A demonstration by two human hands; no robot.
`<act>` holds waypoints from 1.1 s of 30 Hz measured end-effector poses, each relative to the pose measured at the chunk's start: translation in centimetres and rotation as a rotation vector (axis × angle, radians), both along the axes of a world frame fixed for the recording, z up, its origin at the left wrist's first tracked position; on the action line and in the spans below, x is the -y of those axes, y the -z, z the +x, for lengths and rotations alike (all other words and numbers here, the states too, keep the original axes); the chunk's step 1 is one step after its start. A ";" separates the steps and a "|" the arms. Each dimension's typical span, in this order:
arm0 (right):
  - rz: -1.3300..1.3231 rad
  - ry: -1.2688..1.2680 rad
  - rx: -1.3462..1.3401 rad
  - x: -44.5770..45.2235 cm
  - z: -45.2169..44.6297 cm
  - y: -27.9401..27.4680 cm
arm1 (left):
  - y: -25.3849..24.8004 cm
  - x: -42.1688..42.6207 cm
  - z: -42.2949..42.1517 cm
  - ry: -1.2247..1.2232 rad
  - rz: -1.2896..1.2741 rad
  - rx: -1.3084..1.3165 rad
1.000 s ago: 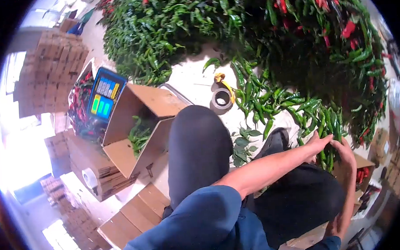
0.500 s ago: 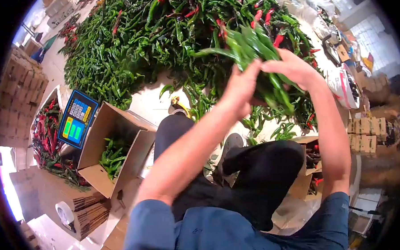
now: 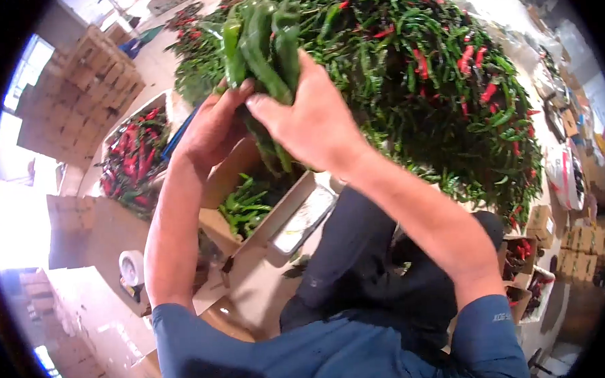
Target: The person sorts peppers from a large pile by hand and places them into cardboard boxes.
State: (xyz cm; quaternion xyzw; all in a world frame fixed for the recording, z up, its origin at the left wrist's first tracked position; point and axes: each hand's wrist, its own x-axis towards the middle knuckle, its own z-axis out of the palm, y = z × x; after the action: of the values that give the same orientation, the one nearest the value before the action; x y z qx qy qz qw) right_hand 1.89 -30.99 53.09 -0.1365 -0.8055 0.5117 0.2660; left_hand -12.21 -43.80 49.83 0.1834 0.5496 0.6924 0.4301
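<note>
A bunch of long green peppers is gripped between my two hands, above a cardboard box. My left hand closes round its left side, and my right hand wraps it from the right with the thumb across the front. Below them, the open cardboard box has some green peppers lying inside. The blue-edged scale display is mostly hidden behind my left hand and wrist.
A large heap of green peppers with some red ones spreads ahead and to the right. Red peppers fill a container at left. A tape roll is by my left arm. Small boxes of red peppers stand at right.
Both hands have carried the bunch of green peppers leftward, from over the heap to above the cardboard box. The view has turned left too.
</note>
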 end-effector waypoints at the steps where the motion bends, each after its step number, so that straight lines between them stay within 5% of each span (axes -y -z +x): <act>1: 0.084 0.092 -0.018 2.3 -0.7 0.8 | 1.2 2.6 -1.5 -0.015 0.011 -0.078; 3: 0.175 0.042 -0.191 6.2 -1.4 3.7 | 2.3 6.5 -2.4 -0.044 0.021 -0.198; 6: 0.433 -0.056 -0.432 8.9 -2.5 11.1 | 6.3 13.1 -2.3 -0.119 -0.051 -0.049; 8: 0.581 -0.183 -0.016 9.4 -1.1 15.0 | 8.4 15.9 -2.3 -0.045 -0.258 -0.025; 10: 0.560 -0.470 0.569 7.9 0.0 17.3 | 9.5 16.4 -3.0 0.549 -0.891 -0.649; 12: 0.400 -0.512 0.625 5.8 0.2 21.1 | 13.1 17.5 -1.4 0.491 -0.766 -0.876; 17: 0.006 -0.350 0.345 1.5 1.6 17.0 | 13.5 18.0 0.7 0.469 -0.997 -0.955; 21: -0.361 -0.149 0.469 -2.4 3.7 13.5 | 12.2 17.2 0.6 0.438 -0.963 -0.941; 33: -0.088 0.123 0.707 -14.9 15.0 14.5 | 17.6 6.8 -1.6 0.536 -0.690 -1.427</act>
State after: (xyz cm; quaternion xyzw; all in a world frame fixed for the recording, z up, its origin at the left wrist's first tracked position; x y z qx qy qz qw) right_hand 16.93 -16.10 38.59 -0.3648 -0.8150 0.4502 -0.0047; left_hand -13.83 -50.57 32.22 0.5602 0.8089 0.0774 0.1609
